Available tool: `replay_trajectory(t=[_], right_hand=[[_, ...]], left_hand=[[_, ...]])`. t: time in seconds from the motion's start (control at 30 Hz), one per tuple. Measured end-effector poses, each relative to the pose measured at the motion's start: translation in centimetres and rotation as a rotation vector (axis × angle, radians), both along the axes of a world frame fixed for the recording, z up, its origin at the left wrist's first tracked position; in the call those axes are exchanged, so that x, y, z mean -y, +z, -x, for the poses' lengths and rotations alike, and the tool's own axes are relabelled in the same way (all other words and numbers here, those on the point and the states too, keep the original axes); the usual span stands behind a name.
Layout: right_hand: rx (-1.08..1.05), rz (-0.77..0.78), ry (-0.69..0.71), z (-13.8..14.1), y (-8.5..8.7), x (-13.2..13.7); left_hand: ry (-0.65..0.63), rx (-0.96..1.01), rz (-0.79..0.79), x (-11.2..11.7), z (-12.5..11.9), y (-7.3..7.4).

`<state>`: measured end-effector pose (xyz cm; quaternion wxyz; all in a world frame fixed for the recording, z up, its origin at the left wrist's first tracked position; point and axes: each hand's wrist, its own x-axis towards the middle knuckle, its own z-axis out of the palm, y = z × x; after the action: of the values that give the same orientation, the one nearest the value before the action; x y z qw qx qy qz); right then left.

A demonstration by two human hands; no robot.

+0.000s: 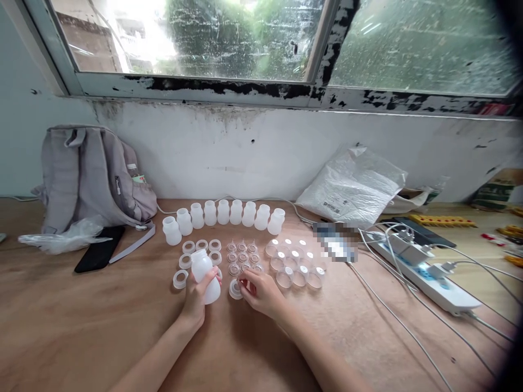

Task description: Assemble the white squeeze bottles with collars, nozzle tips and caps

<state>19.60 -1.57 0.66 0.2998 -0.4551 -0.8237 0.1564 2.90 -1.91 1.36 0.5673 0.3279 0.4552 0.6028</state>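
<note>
My left hand [201, 291] is wrapped round a translucent white plastic bottle [202, 268], tilted with its open neck up and away. The fingers of my right hand [255, 288] are curled together at the right edge of a white screw ring [235, 289]; the fingertips are partly hidden. Left of and behind the held bottle lie several white screw rings [180, 280] in rows, some covered by the bottle and hand. Clear bottle teats [242, 246] form a small grid just beyond my right hand. Clear domed caps [285, 279] lie in rows to its right.
An arc of open white bottles [223, 212] stands at the back. A grey backpack [81, 169], black phone [100, 250] and plastic bag [69, 235] are left. At right are a silvery mailing bag [351, 188], blurred phone [335, 242], and power strip [433, 277] with cables.
</note>
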Motion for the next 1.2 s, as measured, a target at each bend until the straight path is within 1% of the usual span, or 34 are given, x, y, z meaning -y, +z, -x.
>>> replay_trajectory(t=[0.2, 0.37, 0.43, 0.53, 0.67, 0.73, 0.8, 0.87, 0.97, 1.07, 1.2], right_hand=[[-0.047, -0.035, -0.038, 0.0, 0.2, 0.2], [-0.113, -0.083, -0.045, 0.1, -0.2, 0.3], [-0.152, -0.107, -0.042, 0.1, -0.3, 0.4], [-0.233, -0.135, -0.018, 0.4, -0.3, 1.0], [-0.362, -0.167, 0.017, 1.0, 0.3, 2.0], [-0.408, -0.18, 0.04, 1.3, 0.7, 2.3], [-0.419, -0.17, 0.062, 1.5, 1.0, 2.5], [-0.422, -0.152, 0.064, 1.6, 1.0, 2.6], [-0.466, -0.124, 0.026, 1.7, 0.9, 2.4], [-0.539, -0.071, -0.017, 1.8, 0.6, 2.2], [-0.598, 0.023, -0.06, 1.8, 0.8, 1.9]], left_hand=[[-0.048, 0.001, -0.014, 0.4, 0.0, 0.2], [-0.073, -0.004, 0.036, 0.4, 0.1, 0.1], [-0.083, -0.035, 0.03, 0.5, 0.0, 0.1], [-0.103, -0.163, -0.051, 0.7, -0.1, 0.2], [-0.167, -0.472, -0.256, 1.2, 0.1, 0.3], [-0.219, -0.569, -0.344, 1.4, 0.2, 0.1], [-0.282, -0.59, -0.416, 1.6, 0.2, -0.2], [-0.325, -0.571, -0.454, 1.7, 0.1, -0.6], [-0.311, -0.571, -0.467, 1.6, -0.1, -0.7], [-0.279, -0.616, -0.474, 1.4, -0.3, -0.4], [-0.251, -0.655, -0.395, 1.4, -0.3, -0.1]])
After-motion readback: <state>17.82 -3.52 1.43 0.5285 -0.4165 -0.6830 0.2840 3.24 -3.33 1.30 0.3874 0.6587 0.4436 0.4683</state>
